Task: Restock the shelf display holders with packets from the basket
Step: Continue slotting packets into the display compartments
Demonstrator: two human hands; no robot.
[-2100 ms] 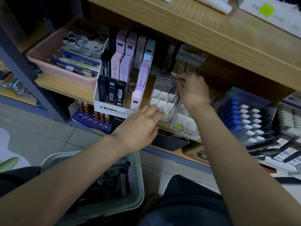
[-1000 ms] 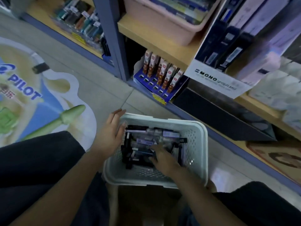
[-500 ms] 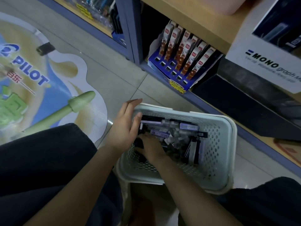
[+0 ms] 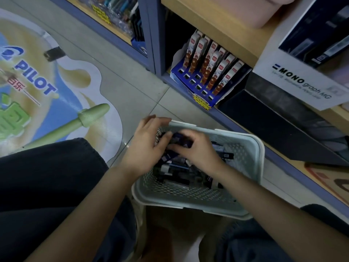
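A pale perforated basket (image 4: 247,167) sits on the floor between my knees, full of dark blue and black packets (image 4: 175,173). My left hand (image 4: 145,148) holds the basket's near-left corner, fingers over the rim and thumb inside against the packets. Inside the basket, my right hand (image 4: 198,150) curls its fingers round a dark blue packet (image 4: 178,138) near the top of the pile. At the upper right, the white MONO display box (image 4: 302,86) stands on the wooden shelf, only its lower front showing.
A blue tray of red-and-white packets (image 4: 205,72) stands on the bottom shelf beside a blue upright post (image 4: 153,35). A dark box (image 4: 273,125) lies right of it. A PILOT floor sticker (image 4: 47,91) covers the tiles on the left.
The view has dropped from the shelf holders to the basket. My right hand left the shelf, dug into the basket and now grips a packet. My left hand moved to the basket's rim.
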